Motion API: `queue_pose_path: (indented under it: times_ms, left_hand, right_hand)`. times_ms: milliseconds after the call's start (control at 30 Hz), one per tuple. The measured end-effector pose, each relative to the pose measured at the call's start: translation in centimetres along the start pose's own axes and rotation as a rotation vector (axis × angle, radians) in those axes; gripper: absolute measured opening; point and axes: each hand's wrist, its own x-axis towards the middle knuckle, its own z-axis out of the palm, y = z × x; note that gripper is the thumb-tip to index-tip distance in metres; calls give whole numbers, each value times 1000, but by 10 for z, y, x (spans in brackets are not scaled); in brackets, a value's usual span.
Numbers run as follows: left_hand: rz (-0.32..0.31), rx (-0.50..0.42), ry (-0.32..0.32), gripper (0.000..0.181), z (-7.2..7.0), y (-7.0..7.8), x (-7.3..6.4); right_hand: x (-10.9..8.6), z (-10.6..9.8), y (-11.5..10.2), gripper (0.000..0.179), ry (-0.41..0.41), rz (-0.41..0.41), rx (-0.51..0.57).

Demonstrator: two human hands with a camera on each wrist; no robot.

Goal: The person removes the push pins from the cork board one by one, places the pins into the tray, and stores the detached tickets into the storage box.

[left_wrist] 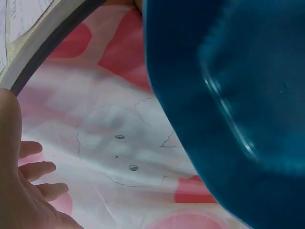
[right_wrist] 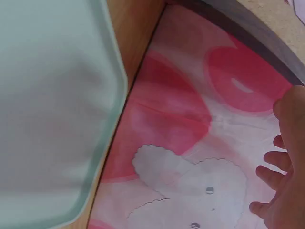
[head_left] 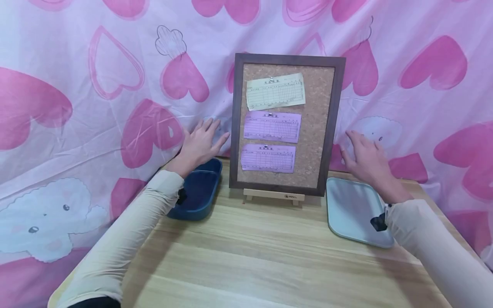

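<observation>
A dark-framed cork board (head_left: 316, 128) leans on a small wooden easel (head_left: 273, 195). Pinned to it by small clips are a pale yellow form (head_left: 275, 92) at the top and two purple forms, the middle one (head_left: 272, 127) and the lower one (head_left: 268, 158). My left hand (head_left: 200, 143) hovers left of the board with fingers spread, above the blue bin (head_left: 200, 188). On the other side, my right hand (head_left: 367, 160) is held over the pale green tray (head_left: 354, 209), fingers loosely extended. Neither hand holds anything; both are apart from the frame in the head view.
Behind the wooden table (head_left: 246, 256) hangs a pink curtain (head_left: 215, 38) printed with hearts and white cartoon animals. The blue bin stands left of the easel, the tray lies to its right, both near the table's back edge.
</observation>
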Motion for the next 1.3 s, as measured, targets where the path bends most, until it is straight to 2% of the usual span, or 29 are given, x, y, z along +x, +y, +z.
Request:
queue_pose_path:
  times_ms: [133, 300, 433, 567, 800, 900, 1067, 1300]
  left_hand:
    - [25, -23, 86, 72, -3, 6, 4]
    - [59, -204, 232, 61, -7, 17, 12]
    - [70, -299, 298, 58, -13, 28, 19]
    - [70, -338, 307, 58, -19, 42, 25]
    - [117, -466, 337, 51, -25, 61, 36]
    - [112, -488, 336, 52, -29, 68, 40]
    - [101, -515, 337, 50, -33, 71, 48]
    - [79, -518, 384, 43, -33, 71, 56]
  right_hand:
    - [7, -10, -10, 67, 80, -1, 33]
    - [13, -20, -25, 61, 179, -24, 44]
    - [20, -23, -37, 58, 276, -68, 79]
    - [27, -26, -49, 58, 340, -134, 108]
    - [34, -25, -70, 55, 377, -227, 172]
    - [37, -24, -78, 55, 406, -271, 187]
    - [44, -23, -89, 55, 428, -318, 188]
    - [53, -20, -101, 59, 405, -357, 207]
